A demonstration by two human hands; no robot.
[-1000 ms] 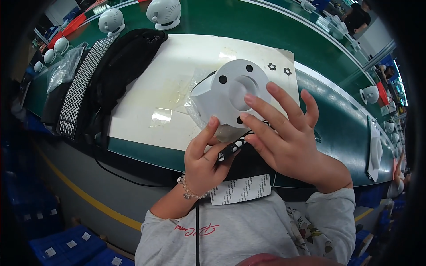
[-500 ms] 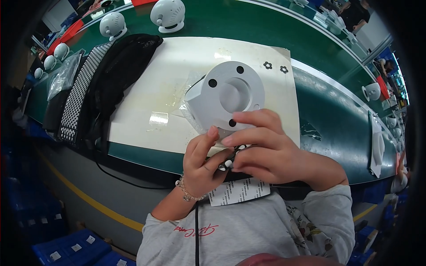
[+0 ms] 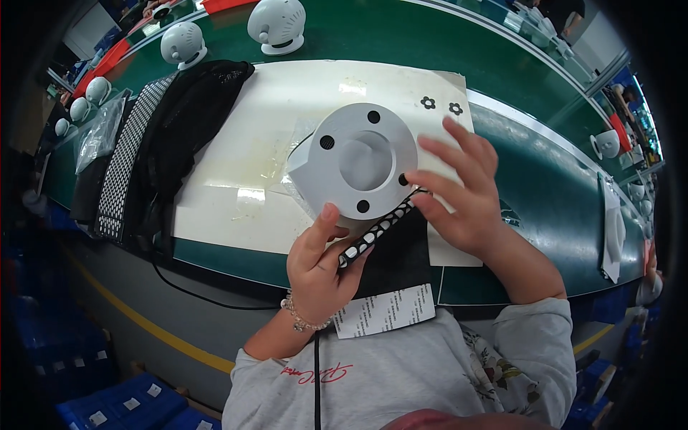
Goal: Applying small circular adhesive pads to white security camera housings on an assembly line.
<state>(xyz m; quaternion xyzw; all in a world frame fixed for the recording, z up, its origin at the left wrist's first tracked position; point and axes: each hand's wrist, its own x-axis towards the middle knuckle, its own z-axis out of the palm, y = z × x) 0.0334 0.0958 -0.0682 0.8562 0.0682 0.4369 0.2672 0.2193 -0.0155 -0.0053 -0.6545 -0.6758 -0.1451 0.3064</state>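
Note:
A round white plastic base (image 3: 337,172), with a pointed side and a round hollow in the middle, lies on the white board. Several round black pads (image 3: 373,117) sit around its ring. My left hand (image 3: 320,261) is closed on a black pad strip (image 3: 380,233) with white round spots, tilted along the base's near edge. My right hand (image 3: 462,193) is at the base's right side, fingers spread, with the index fingertip at the rightmost black pad (image 3: 403,179). Its thumb is near the strip's upper end; whether it touches is unclear.
The white board (image 3: 222,193) rests on a green bench. To the left lie a black mesh bag (image 3: 190,122) and a clear plastic bag (image 3: 100,132). White rounded devices (image 3: 278,27) stand at the back. A printed backing sheet (image 3: 387,312) hangs over the near edge, below a black sheet (image 3: 398,261).
My right hand has moved away from my left, up to the base's right side. A black pad now shows where a bare recess was. The base has turned slightly and the strip is exposed.

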